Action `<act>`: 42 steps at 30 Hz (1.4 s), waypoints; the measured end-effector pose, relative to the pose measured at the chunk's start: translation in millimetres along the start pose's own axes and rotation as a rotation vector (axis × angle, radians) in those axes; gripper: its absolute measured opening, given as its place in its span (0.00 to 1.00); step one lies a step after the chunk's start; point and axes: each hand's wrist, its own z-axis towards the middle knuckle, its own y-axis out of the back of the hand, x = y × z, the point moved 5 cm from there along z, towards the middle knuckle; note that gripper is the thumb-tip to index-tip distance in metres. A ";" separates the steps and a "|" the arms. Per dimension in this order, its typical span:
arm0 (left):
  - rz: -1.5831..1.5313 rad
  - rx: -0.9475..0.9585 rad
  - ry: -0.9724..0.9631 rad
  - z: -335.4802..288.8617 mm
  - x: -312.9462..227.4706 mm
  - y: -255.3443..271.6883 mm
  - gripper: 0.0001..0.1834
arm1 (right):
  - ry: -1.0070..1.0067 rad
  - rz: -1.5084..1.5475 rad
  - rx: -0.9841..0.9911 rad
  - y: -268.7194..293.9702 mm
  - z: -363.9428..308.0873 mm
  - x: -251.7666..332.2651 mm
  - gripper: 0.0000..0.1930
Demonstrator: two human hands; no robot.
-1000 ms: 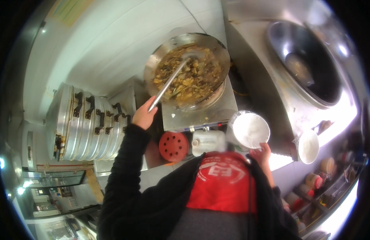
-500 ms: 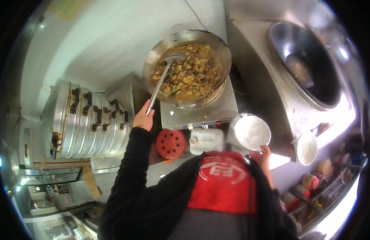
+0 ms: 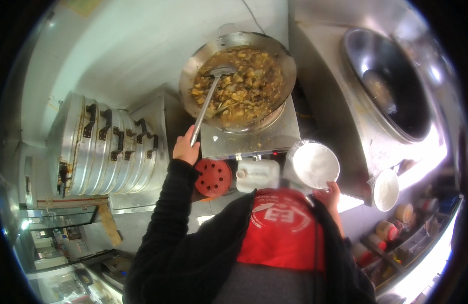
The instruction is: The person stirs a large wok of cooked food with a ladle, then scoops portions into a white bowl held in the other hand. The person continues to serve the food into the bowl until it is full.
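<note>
My left hand [image 3: 186, 147] is wrapped round the handle end of a long metal wok spatula [image 3: 207, 101]. The spatula's head rests in a large steel wok [image 3: 193, 58], on chunky brown-yellow food [image 3: 244, 93] in broth. At the lower right, my right hand [image 3: 330, 195] grips the near rim of a white bowl [image 3: 315, 164], with clear plastic about its edge. The bowl is tilted, and its inside shows pale with no food visible. Part of the right hand's grip is hidden under the bowl.
The wok sits on a steel stove [image 3: 249, 142]. Below it stand a red perforated stool [image 3: 212, 177] and a white jug [image 3: 259, 175]. Stacked steamers [image 3: 100, 147] are at left. At right are a large dark wok [image 3: 391, 83], another white bowl [image 3: 386, 190] and a shelf with tubs [image 3: 386, 230].
The view has shifted slightly. My left hand, still on the spatula, has moved a little toward the stove. The white bowl stays in my right hand.
</note>
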 end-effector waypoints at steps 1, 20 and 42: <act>-0.042 -0.160 -0.110 -3.5 -11.1 10.3 0.31 | -0.006 0.000 0.016 1.2 2.6 -1.4 0.23; -0.127 0.923 -0.335 -127.4 60.6 -325.8 0.15 | 0.087 -0.022 0.053 24.1 -1.7 -4.0 0.23; -0.211 0.990 -0.165 -175.0 170.9 -335.2 0.13 | -0.029 -0.017 0.034 -14.8 -10.5 -9.5 0.26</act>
